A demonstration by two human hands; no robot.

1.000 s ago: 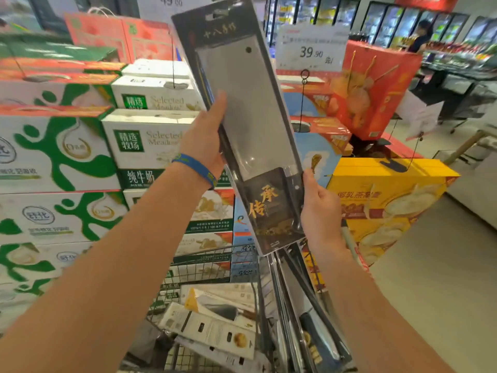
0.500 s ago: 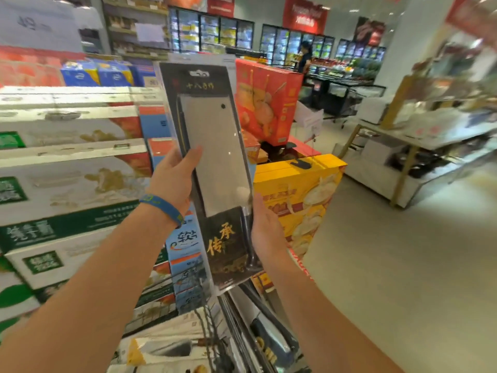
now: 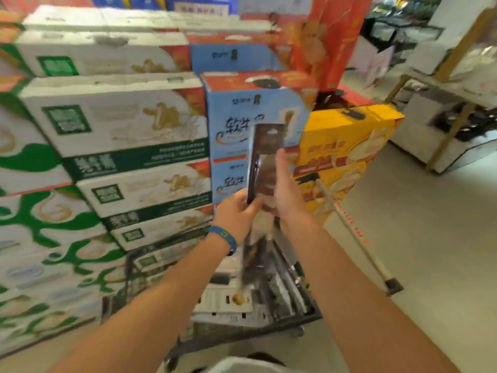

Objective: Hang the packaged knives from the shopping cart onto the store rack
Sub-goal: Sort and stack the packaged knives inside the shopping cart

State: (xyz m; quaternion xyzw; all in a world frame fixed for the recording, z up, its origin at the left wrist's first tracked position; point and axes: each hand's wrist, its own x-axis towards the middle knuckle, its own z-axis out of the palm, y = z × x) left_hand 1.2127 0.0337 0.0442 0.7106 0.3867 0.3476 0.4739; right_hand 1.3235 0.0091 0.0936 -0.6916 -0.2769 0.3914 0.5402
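I hold a packaged cleaver (image 3: 265,152) in a dark card pack upright in front of me, turned almost edge-on to the camera. My left hand (image 3: 236,211), with a blue wristband, grips the pack's lower left edge. My right hand (image 3: 287,189) lies along its right side with fingers reaching up; the frame is blurred. Below my hands stands the shopping cart (image 3: 215,335), with more packaged knives (image 3: 226,300) lying in it. No store rack is in view.
Stacked milk cartons (image 3: 113,125) fill the left. Blue boxes (image 3: 242,114) and yellow boxes (image 3: 347,146) stand just behind the cart. A long-handled tool (image 3: 357,238) leans at the right. Bare floor (image 3: 419,251) stretches right, toward a display table (image 3: 441,135).
The pack has turned from facing me to nearly edge-on and come lower. My left hand slid down toward its lower part. The view dropped, so the cart shows.
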